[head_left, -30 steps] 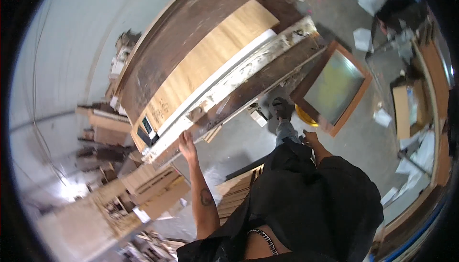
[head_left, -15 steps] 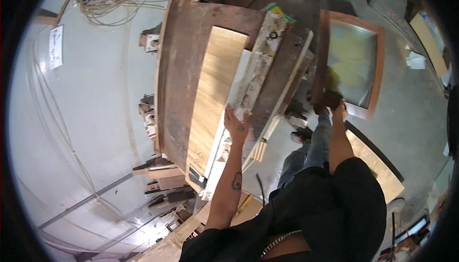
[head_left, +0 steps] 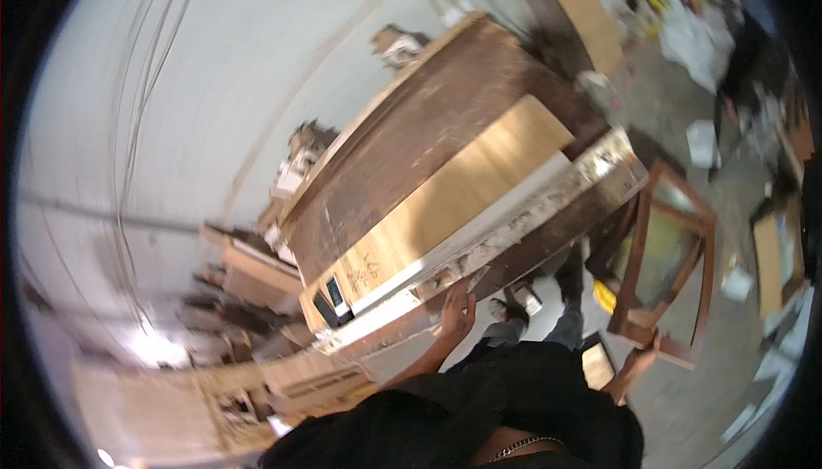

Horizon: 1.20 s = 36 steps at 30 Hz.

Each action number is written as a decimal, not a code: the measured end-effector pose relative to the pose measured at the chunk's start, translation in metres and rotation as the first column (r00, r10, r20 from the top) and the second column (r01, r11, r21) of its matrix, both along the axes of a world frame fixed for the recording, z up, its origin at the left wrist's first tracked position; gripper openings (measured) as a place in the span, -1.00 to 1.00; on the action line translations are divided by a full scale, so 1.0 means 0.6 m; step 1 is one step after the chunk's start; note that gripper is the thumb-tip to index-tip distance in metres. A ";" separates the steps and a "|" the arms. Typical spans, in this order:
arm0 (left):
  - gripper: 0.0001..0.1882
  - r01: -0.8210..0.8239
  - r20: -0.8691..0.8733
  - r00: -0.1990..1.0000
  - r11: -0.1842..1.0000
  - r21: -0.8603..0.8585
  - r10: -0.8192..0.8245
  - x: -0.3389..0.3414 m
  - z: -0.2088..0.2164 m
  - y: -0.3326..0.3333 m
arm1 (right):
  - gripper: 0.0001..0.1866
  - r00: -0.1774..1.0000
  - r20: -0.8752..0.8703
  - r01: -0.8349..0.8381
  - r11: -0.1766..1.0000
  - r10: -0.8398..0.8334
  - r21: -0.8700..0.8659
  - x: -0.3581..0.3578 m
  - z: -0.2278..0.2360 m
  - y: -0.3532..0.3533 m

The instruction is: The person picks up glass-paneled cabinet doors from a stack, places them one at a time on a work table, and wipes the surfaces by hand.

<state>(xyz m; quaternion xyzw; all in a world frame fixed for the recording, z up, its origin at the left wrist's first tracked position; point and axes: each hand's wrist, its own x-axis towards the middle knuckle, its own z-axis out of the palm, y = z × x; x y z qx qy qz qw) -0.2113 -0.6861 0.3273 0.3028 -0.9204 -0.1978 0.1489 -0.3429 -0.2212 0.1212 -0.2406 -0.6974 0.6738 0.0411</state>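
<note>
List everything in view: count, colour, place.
Bench: one, brown, centre
Board: one, light wood, on bench
Strip: one, white, along board's near edge
Phones, seemingly: two, dark and white, board's left end
Glazed frame: one, brown, right of bench
Item: one, yellow, left of frame
Carton: one, brown, far right
Plastic: count unclear, white, upper right
Wood scraps: many, brown, left
Wall: one, pale, upper left
Left hand: one, by bench's near edge
Right hand: one, on frame's lower edge

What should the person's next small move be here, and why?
Perhaps bring the left hand across to steady the wood-framed panel: it looks tilted beside the workbench, with only the right hand at its lower end, while the left hand, by the workbench's near edge, appears to hold nothing.
</note>
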 end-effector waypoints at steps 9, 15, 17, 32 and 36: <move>-0.67 0.159 -0.168 0.984 0.746 0.646 -0.065 0.124 0.090 -0.130 | -0.73 0.880 -0.441 0.203 0.703 0.173 0.681 -0.351 0.271 0.228; -0.72 0.092 -0.457 0.872 0.858 0.505 0.175 0.132 0.152 -0.222 | -0.55 0.956 -0.260 0.267 0.759 -0.133 0.594 -0.197 0.701 -0.060; -0.72 0.102 -0.515 0.754 0.701 0.706 0.408 0.132 0.158 -0.247 | -0.55 0.902 -0.431 0.290 0.780 -0.029 0.554 -0.122 0.840 -0.186; -0.45 0.198 -0.161 0.878 -0.036 0.979 0.450 -0.046 0.210 -0.580 | -0.45 0.675 -0.259 -0.475 0.676 0.691 0.563 -0.156 0.957 -0.833; -0.45 -0.171 -0.111 0.775 0.375 0.911 0.623 -0.008 0.103 -0.689 | -0.38 0.381 0.226 -0.799 0.196 0.896 0.568 -0.391 0.677 -0.994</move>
